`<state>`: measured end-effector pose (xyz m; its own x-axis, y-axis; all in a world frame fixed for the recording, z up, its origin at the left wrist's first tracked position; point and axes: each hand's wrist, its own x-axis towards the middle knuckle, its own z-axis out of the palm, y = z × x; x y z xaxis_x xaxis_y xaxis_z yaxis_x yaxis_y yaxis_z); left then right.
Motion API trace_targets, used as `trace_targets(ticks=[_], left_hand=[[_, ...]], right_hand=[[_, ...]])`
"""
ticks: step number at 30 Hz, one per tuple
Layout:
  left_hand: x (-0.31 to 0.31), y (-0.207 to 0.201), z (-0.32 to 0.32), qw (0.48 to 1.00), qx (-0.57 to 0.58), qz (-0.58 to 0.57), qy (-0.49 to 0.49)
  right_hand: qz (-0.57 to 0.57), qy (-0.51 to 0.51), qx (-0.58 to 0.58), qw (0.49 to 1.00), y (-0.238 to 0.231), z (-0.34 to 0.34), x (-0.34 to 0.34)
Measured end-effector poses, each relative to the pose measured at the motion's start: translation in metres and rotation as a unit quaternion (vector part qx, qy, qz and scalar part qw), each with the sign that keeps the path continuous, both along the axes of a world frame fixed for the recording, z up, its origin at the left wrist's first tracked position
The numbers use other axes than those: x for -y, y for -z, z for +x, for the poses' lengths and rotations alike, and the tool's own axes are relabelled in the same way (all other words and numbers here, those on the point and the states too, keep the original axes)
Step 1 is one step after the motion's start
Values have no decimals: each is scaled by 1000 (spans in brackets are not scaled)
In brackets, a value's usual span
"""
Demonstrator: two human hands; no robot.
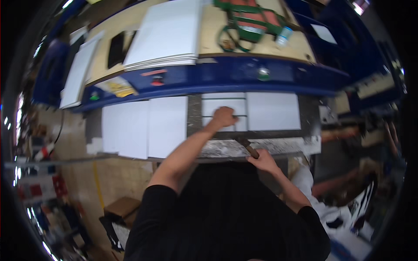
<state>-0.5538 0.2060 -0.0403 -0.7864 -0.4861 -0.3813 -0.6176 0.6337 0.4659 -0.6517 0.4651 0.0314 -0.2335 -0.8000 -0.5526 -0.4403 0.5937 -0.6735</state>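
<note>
Fingers of R hand (pixel 263 161) wrapped round hammer (pixel 250 148). L hand (pixel 223 116) at white panel (pixel 210 107) w/ dark strips (pixel 222 98) on table (pixel 193 117); can't tell L grip. Imo tap light, L hand clear.

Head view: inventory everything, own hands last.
Flat rectangular panels: at least three, white, dark benchtop
Panel crossed by dark strips: one, white, between them
Panel stack: one, white, pale shelf
Strapped fabric item: one, green/orange, shelf's right
Plastic bottle: one, clear/blue, beside it
Flat rectangular object: one, black, stack's left
Long ledge: one, blue, below shelf
Co-worker: one, white clothing, right
Rim clutter: too blurred
Wooden-handled hammer: one, brown, near edge
Left hand: one, bare, over crossed panel
Right hand: one, bare, gripping hammer
</note>
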Motion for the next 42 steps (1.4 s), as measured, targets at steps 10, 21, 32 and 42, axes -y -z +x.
trace_targets(ticks=[10,21,32,42], left_hand=[[-26,-13,-1,1000,-10,1,20],[-19,-53,-1,998,-3,58,-1],[-30,-29,10,997,-36,-67,-15],[-28,-22,15,992,-103,-62,-33]], right_hand=[[149,195,17,969,41,-8,-70],[41,235,-18,971,-26,-26,-84],[-70,-81,-345,933,34,-108,-83],[-96,45,-397,912,24,-104,-77]])
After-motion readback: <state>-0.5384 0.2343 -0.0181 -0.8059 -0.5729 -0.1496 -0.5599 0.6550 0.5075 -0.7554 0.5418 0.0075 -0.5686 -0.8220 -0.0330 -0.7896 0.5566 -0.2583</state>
